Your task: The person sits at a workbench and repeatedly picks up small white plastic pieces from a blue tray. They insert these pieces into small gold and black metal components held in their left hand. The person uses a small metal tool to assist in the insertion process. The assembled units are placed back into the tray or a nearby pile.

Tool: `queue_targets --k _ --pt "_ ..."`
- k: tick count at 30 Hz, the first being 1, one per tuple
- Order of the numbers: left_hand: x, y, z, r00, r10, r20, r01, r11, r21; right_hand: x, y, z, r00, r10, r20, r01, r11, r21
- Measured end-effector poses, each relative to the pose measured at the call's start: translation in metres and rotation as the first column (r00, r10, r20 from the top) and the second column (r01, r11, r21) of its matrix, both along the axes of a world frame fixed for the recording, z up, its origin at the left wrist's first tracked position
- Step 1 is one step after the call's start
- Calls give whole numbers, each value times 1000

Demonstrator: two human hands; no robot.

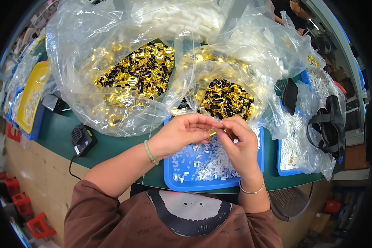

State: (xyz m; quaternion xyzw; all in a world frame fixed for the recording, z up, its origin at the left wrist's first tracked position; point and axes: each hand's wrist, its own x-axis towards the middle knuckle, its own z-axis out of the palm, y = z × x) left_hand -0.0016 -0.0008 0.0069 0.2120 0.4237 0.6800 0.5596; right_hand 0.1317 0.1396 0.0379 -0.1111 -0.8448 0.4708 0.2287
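My left hand [188, 131] and my right hand [240, 142] meet above a blue tray [168, 173], their fingers closed in pinches. Between the fingertips shows a small shiny gold-coloured piece [212, 132]. A bit of gold also glints by the right fingers; whether it is the same piece I cannot tell. Many small white plastic pieces [219, 165] lie loose in the tray below. Just beyond my hands, an opened clear plastic bag holds black and gold pieces [227, 99]. A larger clear bag on its left holds more gold and black pieces [142, 70].
White cylindrical parts [177, 18] fill a bag at the back. On the green table [58, 140] at left stands a black corded device [82, 139], near a yellow tray [31, 97]. To the right are a second blue tray [291, 171], a phone-like black slab [290, 96] and a black bag [328, 128].
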Motion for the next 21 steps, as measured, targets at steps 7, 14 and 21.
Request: queue_targets --k 7,14,21 --pt "-5 1 -6 977 9 215 -10 1000 5 0 0 2 998 53 -19 -52 997 50" --pt "-3 1 -3 985 14 173 -16 1000 15 0 0 2 999 8 -32 -8 1000 0" --pt "-11 1 -9 930 -1 367 -12 999 33 0 2 2 995 -48 -90 53 997 53"
